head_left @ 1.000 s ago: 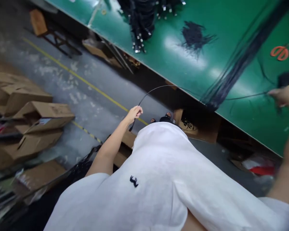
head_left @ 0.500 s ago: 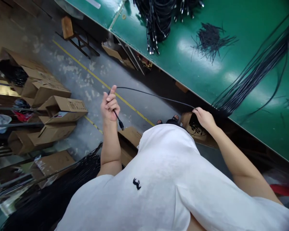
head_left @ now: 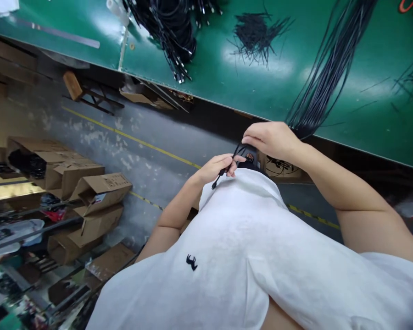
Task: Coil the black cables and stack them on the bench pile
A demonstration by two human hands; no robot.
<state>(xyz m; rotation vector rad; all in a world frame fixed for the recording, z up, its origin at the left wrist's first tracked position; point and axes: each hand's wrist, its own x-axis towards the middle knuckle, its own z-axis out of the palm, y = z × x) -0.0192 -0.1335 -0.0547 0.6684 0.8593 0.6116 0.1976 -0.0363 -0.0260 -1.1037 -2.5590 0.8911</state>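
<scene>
My left hand (head_left: pixel 216 167) pinches a thin black cable (head_left: pixel 234 155) near its plug end, which hangs below the fingers in front of my white shirt. My right hand (head_left: pixel 271 139) is curled over the same cable just to the right and above, the two hands almost touching. Both are held below the near edge of the green table (head_left: pixel 206 68). A long bundle of black cables (head_left: pixel 325 68) lies on the table and hangs off its edge right behind my right hand.
A heap of coiled black cables (head_left: pixel 168 27) and a pile of short black ties (head_left: pixel 256 34) lie on the table. An open box (head_left: pixel 282 167) sits under the table edge. Cardboard boxes (head_left: pixel 89 197) stand on the grey floor at left, near a wooden stool (head_left: pixel 77 89).
My left hand came down and right, my right hand rose from the box under the table. The stretched cable is now gathered between the two hands. The view swung left.
</scene>
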